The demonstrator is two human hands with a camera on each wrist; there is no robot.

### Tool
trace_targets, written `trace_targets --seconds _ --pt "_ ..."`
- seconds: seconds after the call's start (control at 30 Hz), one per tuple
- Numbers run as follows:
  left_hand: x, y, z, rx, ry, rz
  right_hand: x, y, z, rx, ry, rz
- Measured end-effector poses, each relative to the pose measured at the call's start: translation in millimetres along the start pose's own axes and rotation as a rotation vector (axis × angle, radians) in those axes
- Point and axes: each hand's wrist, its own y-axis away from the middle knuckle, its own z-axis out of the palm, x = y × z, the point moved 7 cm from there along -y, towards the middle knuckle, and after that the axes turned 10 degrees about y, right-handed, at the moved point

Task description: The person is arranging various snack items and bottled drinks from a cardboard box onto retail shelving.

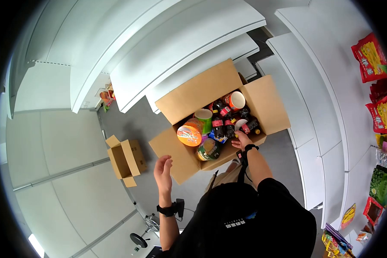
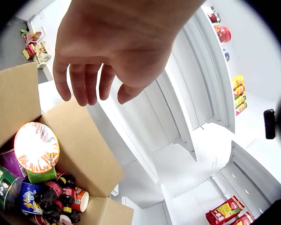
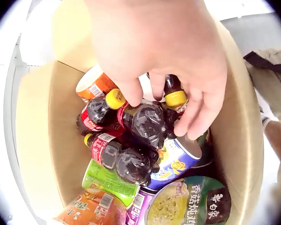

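Note:
My right hand (image 1: 243, 141) reaches into an open cardboard box (image 1: 217, 77). Its thumb and fingers curl round a dark soda bottle (image 3: 149, 125) with a red label, which lies on top of other things. Under and beside it are more dark bottles (image 3: 131, 165), a blue can (image 3: 175, 161), a green cup (image 3: 110, 183) and a green-lidded noodle bowl (image 3: 189, 201). An orange noodle tub (image 1: 190, 132) stands at the box's left side. My left hand (image 1: 162, 172) hangs with loose fingers and nothing in it, near the left flap (image 1: 172, 148).
A smaller cardboard box (image 1: 127, 159) stands open on the grey floor (image 1: 133, 120) to the left. White shelves (image 1: 189, 43) rise ahead, with more shelving (image 1: 314, 86) to the right. Red snack bags (image 1: 370, 58) hang at the far right. A wheeled stool (image 1: 144, 238) is at lower left.

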Motion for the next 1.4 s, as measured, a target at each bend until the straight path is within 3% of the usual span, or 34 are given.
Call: trace_targets --seconds 0.23,0.33,0.47,0.57,0.7,0.83,0.97,1.13,1.27,1.3,1.4 --pt "-0.6 -0.7 5.7 -0.022 -0.009 -0.003 6.7 -15.1 6.4 0.007 -0.284 0.053" --pt "-2.4 -0.1 4.2 -0.029 0.032 0.004 5.8 -4.0 2.1 0.028 -0.191 0.030" --pt "-9.5 -0.9 8.3 -0.068 0.061 0.011 -13.7 28.0 -0.8 0.215 0.384 -0.233" --pt "-12.4 -3.4 13.6 -0.087 0.102 0.016 -34.6 54.0 -21.5 0.759 0.879 -0.614" --pt "-5.4 -5.5 23.2 -0.106 0.182 0.017 -62.7 81.0 -53.5 0.916 1.002 -0.718" --pt "-9.8 -8.1 28.2 -0.141 0.240 0.056 -94.2 99.0 -81.3 0.759 1.061 -0.689" --pt "-17.0 -4.6 41.3 -0.196 0.350 -0.009 -121.2 160.4 -64.7 0.586 1.154 -0.826" --pt "-28.8 -19.1 71.2 -0.348 0.320 0.048 -153.6 257.0 -5.0 0.385 1.250 -0.897" --pt "8.8 -19.0 102.4 -0.490 0.223 0.112 -176.4 341.0 55.0 0.192 1.322 -1.061" --pt "21.0 -16.6 110.8 -0.534 0.182 0.203 -181.4 356.0 66.0 0.140 1.313 -1.092" --pt "48.0 -8.0 134.1 -0.644 0.089 0.443 -192.1 408.9 105.2 -0.122 1.099 -0.917"
